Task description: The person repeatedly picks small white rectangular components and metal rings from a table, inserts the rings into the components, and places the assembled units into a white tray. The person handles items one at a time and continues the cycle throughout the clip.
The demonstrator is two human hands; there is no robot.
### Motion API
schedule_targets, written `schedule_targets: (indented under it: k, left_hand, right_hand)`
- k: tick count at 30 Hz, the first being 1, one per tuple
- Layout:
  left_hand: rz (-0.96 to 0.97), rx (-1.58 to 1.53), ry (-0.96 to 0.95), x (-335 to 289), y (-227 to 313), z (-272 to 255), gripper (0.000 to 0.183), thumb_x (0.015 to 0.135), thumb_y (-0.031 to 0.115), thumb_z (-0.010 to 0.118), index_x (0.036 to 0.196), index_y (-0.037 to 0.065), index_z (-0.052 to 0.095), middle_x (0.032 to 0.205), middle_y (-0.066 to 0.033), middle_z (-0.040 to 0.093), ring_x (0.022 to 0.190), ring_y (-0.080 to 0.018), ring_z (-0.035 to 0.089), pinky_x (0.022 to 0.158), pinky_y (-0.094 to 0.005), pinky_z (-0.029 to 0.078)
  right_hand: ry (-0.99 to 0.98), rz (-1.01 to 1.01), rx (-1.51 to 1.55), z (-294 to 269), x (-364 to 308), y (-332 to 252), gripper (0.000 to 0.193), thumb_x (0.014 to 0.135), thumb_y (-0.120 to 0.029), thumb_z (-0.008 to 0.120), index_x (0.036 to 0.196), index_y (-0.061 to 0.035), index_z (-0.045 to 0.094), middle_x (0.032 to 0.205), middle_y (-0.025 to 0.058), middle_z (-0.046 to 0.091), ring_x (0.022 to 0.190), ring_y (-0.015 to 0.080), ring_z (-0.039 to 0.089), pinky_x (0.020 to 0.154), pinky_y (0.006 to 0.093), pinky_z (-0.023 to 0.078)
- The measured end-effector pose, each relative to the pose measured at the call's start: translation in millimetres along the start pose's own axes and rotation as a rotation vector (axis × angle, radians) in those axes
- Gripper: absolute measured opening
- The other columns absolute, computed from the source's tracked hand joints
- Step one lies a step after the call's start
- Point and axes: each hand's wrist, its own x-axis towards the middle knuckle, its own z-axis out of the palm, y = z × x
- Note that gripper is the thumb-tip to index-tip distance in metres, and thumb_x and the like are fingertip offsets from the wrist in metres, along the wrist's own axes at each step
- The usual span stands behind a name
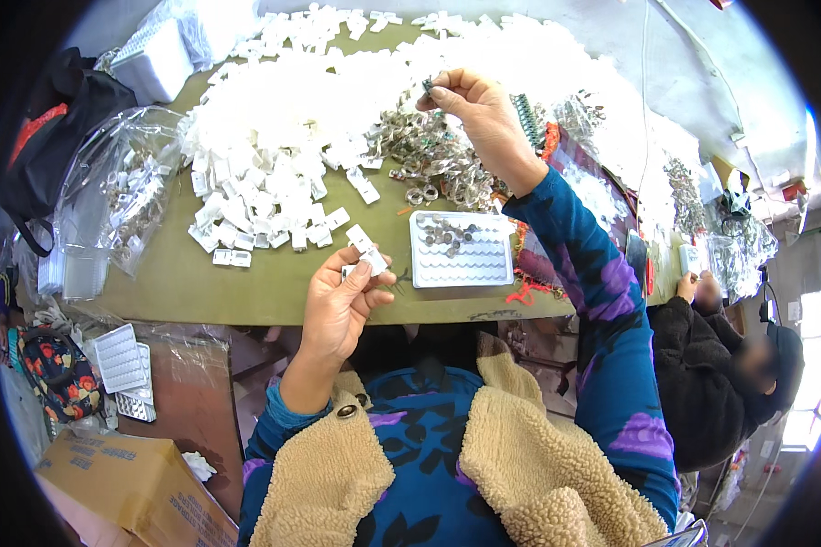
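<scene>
Between the thumb and fingers of my left hand (pixel 339 305) is a small white plastic casing (pixel 366 251), held over the table's near edge. My right hand (pixel 480 117) reaches far over the table, pinching a small dark green part (pixel 428 87) too small to make out fully. Below that hand lies a heap of small metal parts (pixel 433 159). A big pile of white plastic casings (pixel 255 173) spreads across the table's left and far side. Near the front edge, a white ribbed tray (pixel 465 269) carries several round metal discs (pixel 449 239).
Clear plastic bags (pixel 123 196) of parts lie at the table's left end. Red threads (pixel 531 290) trail beside the tray. Another person (pixel 721 383) works at the right. A cardboard box (pixel 137 488) and stacked white trays (pixel 123 365) stand low on the left.
</scene>
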Motion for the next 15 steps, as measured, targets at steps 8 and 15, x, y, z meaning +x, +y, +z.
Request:
schedule_targets:
  k: [8, 15]
  left_hand:
    - [0.128, -0.021, -0.008, -21, 2, 7, 0.025, 0.097, 0.013, 0.063, 0.118, -0.001, 0.059, 0.099, -0.0092, 0.067, 0.082, -0.0147, 0.067, 0.062, -0.0252, 0.057]
    - [0.192, 0.037, 0.000, -40, -4, 19, 0.028, 0.093, 0.013, 0.068, 0.116, 0.000, 0.061, 0.094, -0.0073, 0.068, 0.078, -0.0144, 0.066, 0.058, -0.0249, 0.053]
  right_hand:
    - [-0.026, 0.264, 0.670, 54, -129, -54, 0.008, 0.098, -0.009, 0.058, 0.102, -0.0022, 0.055, 0.084, 0.0030, 0.060, 0.064, 0.0103, 0.059, 0.059, 0.0268, 0.052]
    - [0.050, 0.409, 0.542, 91, -188, -43, 0.012, 0.093, -0.006, 0.068, 0.100, 0.0017, 0.062, 0.080, 0.0019, 0.062, 0.061, 0.0041, 0.050, 0.053, 0.0188, 0.040]
